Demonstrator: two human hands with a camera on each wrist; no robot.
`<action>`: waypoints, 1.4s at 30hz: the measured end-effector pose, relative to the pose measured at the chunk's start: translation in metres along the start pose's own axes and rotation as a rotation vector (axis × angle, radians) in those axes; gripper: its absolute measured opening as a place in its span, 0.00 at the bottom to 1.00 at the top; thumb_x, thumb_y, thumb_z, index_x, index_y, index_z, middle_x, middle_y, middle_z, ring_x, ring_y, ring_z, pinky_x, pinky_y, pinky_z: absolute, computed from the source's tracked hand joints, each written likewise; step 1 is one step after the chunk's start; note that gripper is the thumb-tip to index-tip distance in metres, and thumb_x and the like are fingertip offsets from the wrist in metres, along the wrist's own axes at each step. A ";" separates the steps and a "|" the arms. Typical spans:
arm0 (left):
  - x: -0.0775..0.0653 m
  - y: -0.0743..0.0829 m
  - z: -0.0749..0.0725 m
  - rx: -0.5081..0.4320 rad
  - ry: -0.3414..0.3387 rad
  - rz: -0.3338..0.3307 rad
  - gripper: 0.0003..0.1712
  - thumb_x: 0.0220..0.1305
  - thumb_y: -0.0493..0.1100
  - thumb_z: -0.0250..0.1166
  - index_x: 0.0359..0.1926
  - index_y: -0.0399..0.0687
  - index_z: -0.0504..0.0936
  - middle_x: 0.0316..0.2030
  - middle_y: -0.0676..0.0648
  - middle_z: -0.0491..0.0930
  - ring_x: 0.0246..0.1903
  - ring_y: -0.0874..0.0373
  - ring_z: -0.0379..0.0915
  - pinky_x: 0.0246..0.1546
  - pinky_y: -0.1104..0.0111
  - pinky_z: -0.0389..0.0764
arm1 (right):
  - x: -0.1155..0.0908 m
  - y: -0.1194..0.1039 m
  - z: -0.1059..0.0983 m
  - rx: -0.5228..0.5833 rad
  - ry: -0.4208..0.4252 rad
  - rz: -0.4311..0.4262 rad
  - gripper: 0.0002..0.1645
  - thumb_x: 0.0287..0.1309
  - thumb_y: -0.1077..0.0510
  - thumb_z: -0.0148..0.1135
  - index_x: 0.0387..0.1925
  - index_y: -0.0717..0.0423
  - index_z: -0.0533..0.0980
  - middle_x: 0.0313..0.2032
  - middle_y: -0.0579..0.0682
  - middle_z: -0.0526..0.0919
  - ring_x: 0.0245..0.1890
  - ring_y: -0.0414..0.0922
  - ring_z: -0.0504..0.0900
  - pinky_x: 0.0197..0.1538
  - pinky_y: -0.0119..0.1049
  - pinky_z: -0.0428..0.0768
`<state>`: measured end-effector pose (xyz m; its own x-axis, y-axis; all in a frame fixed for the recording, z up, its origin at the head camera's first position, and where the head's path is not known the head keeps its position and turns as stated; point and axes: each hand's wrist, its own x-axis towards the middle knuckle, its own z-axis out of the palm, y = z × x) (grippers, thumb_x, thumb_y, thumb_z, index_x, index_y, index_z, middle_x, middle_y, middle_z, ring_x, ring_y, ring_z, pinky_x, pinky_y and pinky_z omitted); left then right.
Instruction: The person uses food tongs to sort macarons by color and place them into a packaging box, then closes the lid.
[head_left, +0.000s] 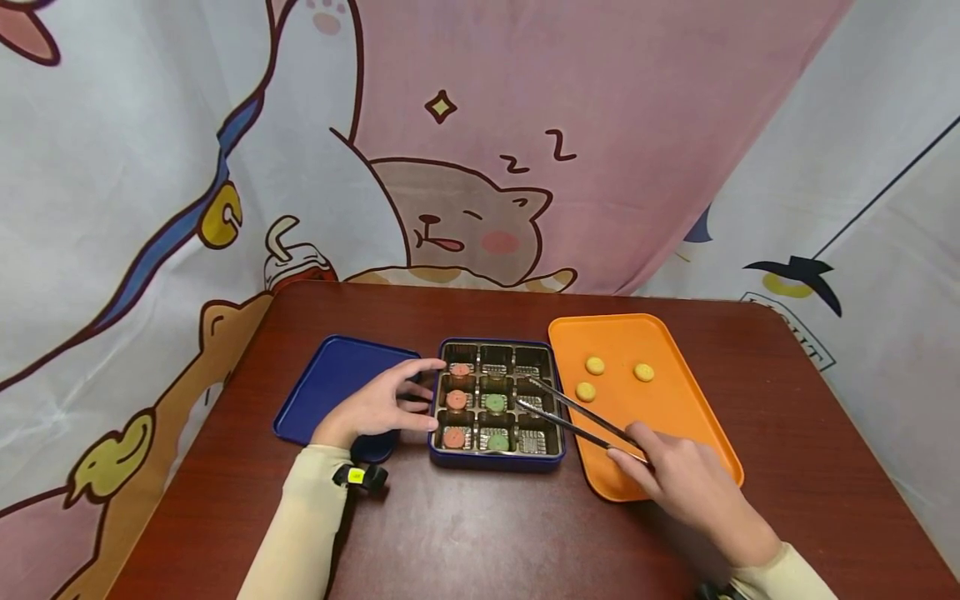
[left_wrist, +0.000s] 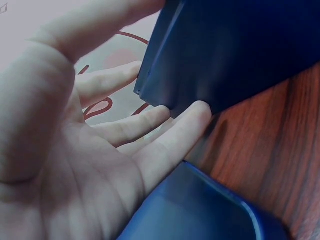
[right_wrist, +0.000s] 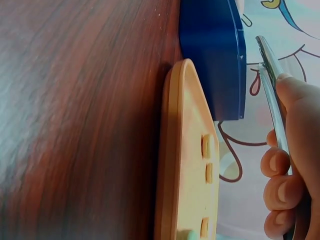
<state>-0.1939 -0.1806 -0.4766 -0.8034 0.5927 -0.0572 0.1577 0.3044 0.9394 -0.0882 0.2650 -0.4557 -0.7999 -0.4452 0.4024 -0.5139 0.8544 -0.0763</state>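
Observation:
A navy blue box (head_left: pixel 498 461) holds a divided insert with orange-red round pieces in its left column and green ones (head_left: pixel 495 403) in its middle column. My left hand (head_left: pixel 382 404) spreads its fingers along the box's left side, fingertips touching the wall (left_wrist: pixel 200 55). Metal tongs (head_left: pixel 592 417) are gripped by my right hand (head_left: pixel 690 479). Their tips stand apart over the right column, with nothing seen between them. Three yellow round pieces (head_left: pixel 595 365) lie on the orange tray (head_left: pixel 690 417).
A blue lid (head_left: pixel 330 379) lies left of the box, partly under my left hand. The orange tray stands close to the box's right side. In the right wrist view a pale green thing (right_wrist: pixel 187 235) shows at the tray's edge. A printed curtain (head_left: pixel 637 125) hangs behind the table (head_left: pixel 450 533).

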 end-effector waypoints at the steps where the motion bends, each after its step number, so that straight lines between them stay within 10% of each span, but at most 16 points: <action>1: 0.000 0.000 0.000 0.001 0.001 -0.001 0.53 0.60 0.38 0.80 0.81 0.48 0.62 0.79 0.42 0.57 0.64 0.40 0.76 0.61 0.48 0.82 | -0.002 0.001 -0.001 -0.004 -0.004 0.007 0.19 0.62 0.42 0.74 0.35 0.46 0.73 0.18 0.30 0.54 0.15 0.30 0.55 0.17 0.26 0.54; 42: 0.000 -0.001 0.000 -0.013 0.006 0.001 0.53 0.59 0.37 0.80 0.80 0.47 0.62 0.78 0.42 0.58 0.63 0.41 0.76 0.62 0.49 0.81 | -0.077 0.047 -0.028 -0.074 -0.187 0.315 0.20 0.65 0.41 0.72 0.32 0.41 0.69 0.17 0.35 0.55 0.15 0.32 0.54 0.18 0.31 0.55</action>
<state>-0.1937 -0.1806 -0.4773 -0.8065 0.5887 -0.0546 0.1507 0.2940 0.9438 -0.0419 0.3465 -0.4651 -0.9615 -0.1926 0.1960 -0.2152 0.9713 -0.1010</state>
